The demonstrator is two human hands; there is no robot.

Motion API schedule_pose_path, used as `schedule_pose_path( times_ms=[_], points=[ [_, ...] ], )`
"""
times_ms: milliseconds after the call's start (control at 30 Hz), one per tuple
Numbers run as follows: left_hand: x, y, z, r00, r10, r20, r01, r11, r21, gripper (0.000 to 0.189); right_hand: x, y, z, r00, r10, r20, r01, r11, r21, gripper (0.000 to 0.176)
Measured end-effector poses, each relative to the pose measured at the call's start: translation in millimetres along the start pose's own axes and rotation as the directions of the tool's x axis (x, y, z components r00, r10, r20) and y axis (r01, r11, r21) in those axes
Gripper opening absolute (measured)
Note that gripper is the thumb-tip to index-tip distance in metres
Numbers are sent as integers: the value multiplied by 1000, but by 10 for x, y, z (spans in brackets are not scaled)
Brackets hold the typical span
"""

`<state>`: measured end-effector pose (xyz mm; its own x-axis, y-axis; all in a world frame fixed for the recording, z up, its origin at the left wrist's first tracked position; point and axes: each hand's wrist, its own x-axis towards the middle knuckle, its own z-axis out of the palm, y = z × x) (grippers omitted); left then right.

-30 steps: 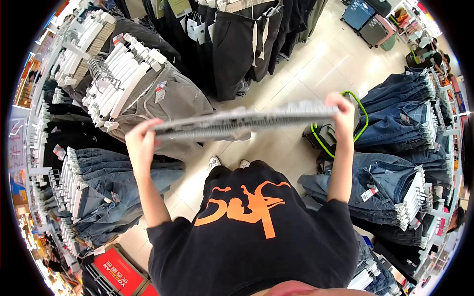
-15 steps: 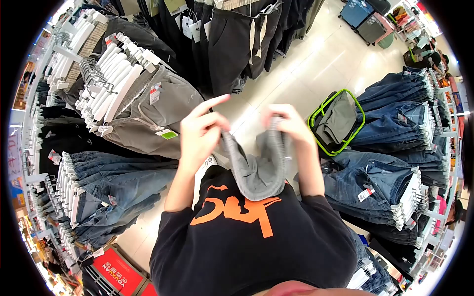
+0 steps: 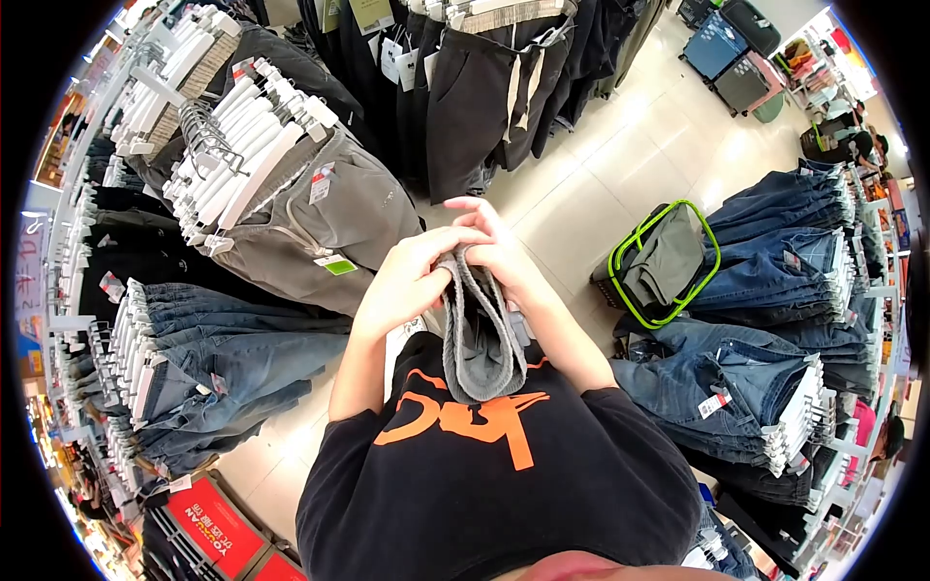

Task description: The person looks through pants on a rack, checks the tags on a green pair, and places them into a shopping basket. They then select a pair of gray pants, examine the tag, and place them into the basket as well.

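Observation:
In front of my chest I hold a pair of grey pants by its elastic waistband, which hangs as a narrow loop toward me. My left hand grips one side of the band, fingers curled around the edge. Right beside it, my right hand pinches the other side, with a finger or two extended over the left. The two hands touch or nearly touch. The lower part of the pants is hidden beneath the waistband and my hands.
Grey pants on white hangers hang at left, above blue jeans. Black pants hang ahead. On the right, a green-rimmed basket holds folded grey-green clothing, close to racked jeans. Suitcases stand farther back on the tiled floor.
My hands have come together from apart, my right hand moving left. The waistband has gone from a wide, open loop to a narrow one. My view has shifted slightly.

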<state>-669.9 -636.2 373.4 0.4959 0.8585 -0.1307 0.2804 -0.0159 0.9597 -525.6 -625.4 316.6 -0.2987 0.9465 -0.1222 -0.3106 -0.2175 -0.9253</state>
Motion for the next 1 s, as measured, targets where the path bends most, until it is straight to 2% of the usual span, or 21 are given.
schedule_pose_path(
  times_ms=[67, 133, 200, 233, 267, 300, 333, 367, 400, 467, 533, 600, 633, 667, 700, 733, 800, 867, 900, 967, 1000],
  points=[
    [-27, -32, 10, 990, 114, -78, -110, 992, 60, 39, 15, 0, 33, 980, 49, 195, -88, 977, 194, 64],
    [-68, -67, -17, 986, 111, -126, -105, 993, 55, 34, 0, 23, -60, 930, 117, 347, -256, 886, 387, 66],
    [-107, -212, -64, 972, 82, -219, -62, 993, 97, 29, -108, 17, -132, 939, -19, 344, -141, 889, 436, 67],
    [-92, -299, -67, 944, 105, -314, -102, 994, 26, 22, -161, 88, -203, 946, -61, 319, -108, 867, 486, 71],
    [-105, -258, -55, 918, -11, -397, -53, 987, -151, 21, -225, 218, -325, 944, -60, 325, -112, 868, 484, 71],
    [-103, -296, -72, 880, -2, -476, -95, 979, -180, 21, -292, 394, -472, 953, -127, 275, 39, 952, 303, 75],
    [-102, -336, -96, 833, 5, -553, -140, 969, -203, 22, -361, 564, -574, 948, -205, 242, 185, 978, 101, 78],
    [-121, -320, -115, 798, 8, -602, -182, 956, -230, 22, -472, 722, -619, 959, -220, 177, 235, 970, -68, 81],
    [-130, -326, -133, 759, 0, -651, -215, 944, -251, 21, -617, 867, -633, 963, -246, 114, 267, 934, -237, 84],
    [-125, -363, -168, 705, 7, -710, -302, 908, -291, 18, -890, 1092, -579, 976, -214, 30, 204, 863, -463, 91],
    [-97, -342, -162, 688, 21, -726, -333, 897, -289, 17, -977, 1184, -481, 970, -227, 88, 225, 698, -680, 106],
    [-76, -294, -102, 679, 31, -734, -357, 887, -292, 16, -888, 1230, -385, 982, -175, 75, 183, 764, -618, 109],
    [-71, -235, -51, 692, 24, -722, -340, 892, -297, 15, -783, 1231, -335, 976, -193, 100, 217, 848, -483, 109],
    [-70, -203, -15, 704, 16, -710, -325, 896, -302, 15, -678, 1236, -285, 977, -191, 98, 215, 850, -481, 109],
    [-74, -235, -4, 719, 25, -694, -288, 920, -265, 15, -574, 1240, -239, 917, -399, -22, 350, 829, -436, 100],
    [-87, -225, -4, 718, 24, -695, -286, 921, -264, 15, -484, 1228, -230, 803, -577, -150, 482, 776, -406, 92],
    [-119, -169, -43, 688, 19, -726, -354, 882, -313, 17, -309, 1190, -405, 851, -474, -227, 364, 843, -395, 67],
    [-218, -133, -175, 738, 12, -674, -379, 834, -400, 18, -284, 935, -456, 884, -361, -296, 234, 891, -388, 43],
    [-270, -85, -228, 749, 34, -662, -373, 847, -379, 19, -300, 758, -403, 872, -397, -285, 268, 876, -401, 33],
    [-370, -27, -344, 783, 78, -618, -360, 866, -346, 21, -328, 573, -341, 851, -460, -254, 374, 870, -322, 30],
    [-427, -28, -445, 831, 128, -542, -372, 851, -370, 19, -364, 458, -288, 843, -473, -255, 404, 871, -279, 29]
  ],
)
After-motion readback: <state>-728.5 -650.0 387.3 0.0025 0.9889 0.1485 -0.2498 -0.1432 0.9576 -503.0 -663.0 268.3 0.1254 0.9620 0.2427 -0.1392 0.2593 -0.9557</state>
